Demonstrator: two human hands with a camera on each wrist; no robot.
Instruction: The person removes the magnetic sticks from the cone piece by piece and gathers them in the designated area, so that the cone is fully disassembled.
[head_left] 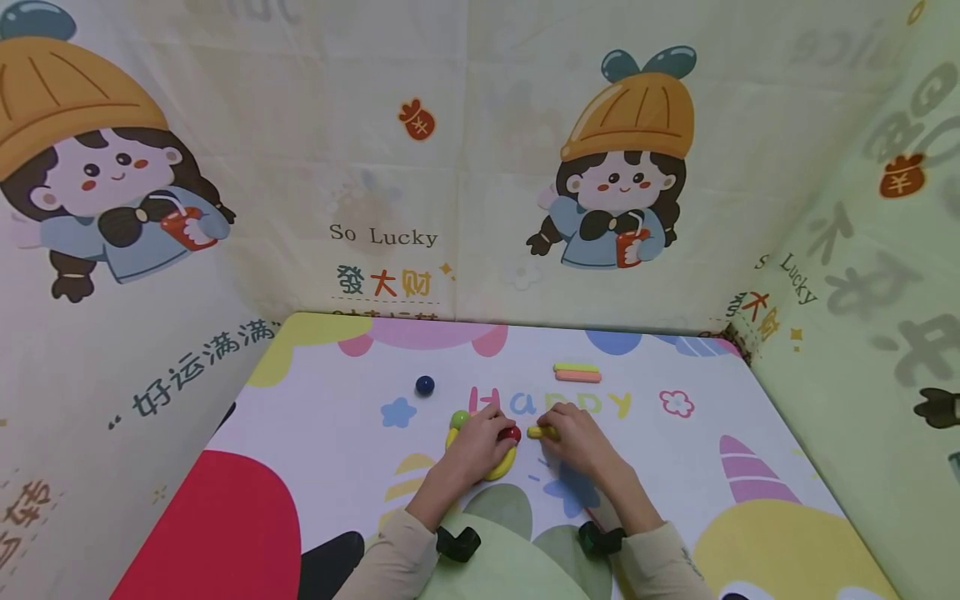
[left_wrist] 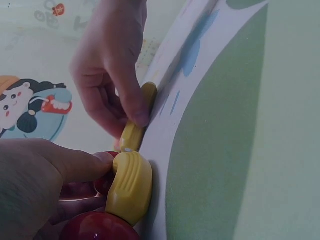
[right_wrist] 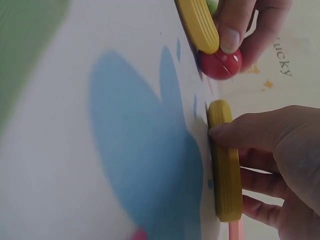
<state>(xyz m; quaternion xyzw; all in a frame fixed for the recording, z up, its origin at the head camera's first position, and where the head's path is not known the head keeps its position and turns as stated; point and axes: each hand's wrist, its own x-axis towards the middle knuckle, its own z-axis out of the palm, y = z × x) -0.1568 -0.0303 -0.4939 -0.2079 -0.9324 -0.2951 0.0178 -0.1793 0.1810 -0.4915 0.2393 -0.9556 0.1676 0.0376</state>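
While the left hand [head_left: 477, 439] pinches a red ball [head_left: 514, 433] touching a curved yellow piece [head_left: 501, 467], the right hand [head_left: 573, 433] pinches a yellow stick [right_wrist: 227, 175] between thumb and fingers, just right of the ball and apart from it. A green ball [head_left: 460, 419] lies left on the counter [head_left: 337, 458]. Farther off are a dark blue ball [head_left: 425, 386], left, and lime [head_left: 577, 367] and orange sticks [head_left: 578, 377], right.
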